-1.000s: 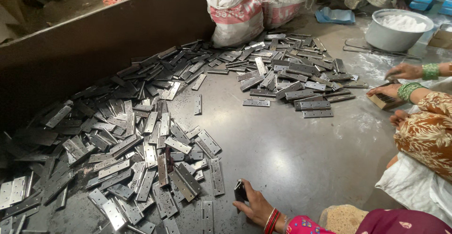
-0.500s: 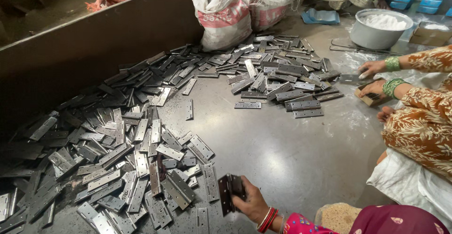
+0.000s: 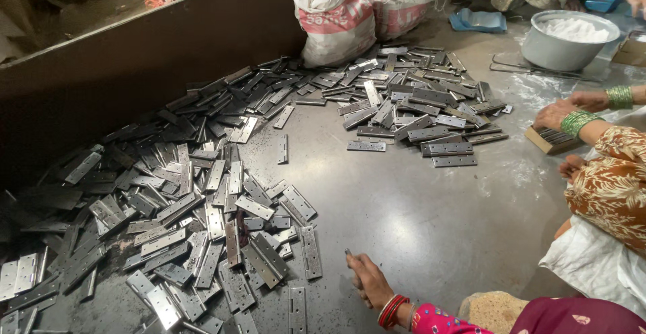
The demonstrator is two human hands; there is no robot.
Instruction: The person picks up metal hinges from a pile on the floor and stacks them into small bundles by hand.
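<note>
A small dark metal piece (image 3: 349,254) sticks out of the top of a closed hand (image 3: 367,280) at the lower edge of the view, low over the grey metal tabletop (image 3: 431,219); whether this is the wearer's left or right hand cannot be told, and no second hand of the wearer is in view. Red bangles (image 3: 391,311) circle the wrist above a pink sleeve (image 3: 441,322). Just to the left of the hand lies the near edge of a broad heap of flat steel hinges (image 3: 202,213), spread across the tabletop toward a dark wall. A second, smaller heap of hinges (image 3: 410,98) lies farther off, in front of two tied sacks (image 3: 336,21). At the right edge a co-worker's hands (image 3: 558,112), with green bangles (image 3: 577,120) at the wrists, rest at a small wooden block (image 3: 548,139). Beyond them stands a grey metal bowl (image 3: 565,48) of white powder, with powder dusted on the surface around it.
</note>
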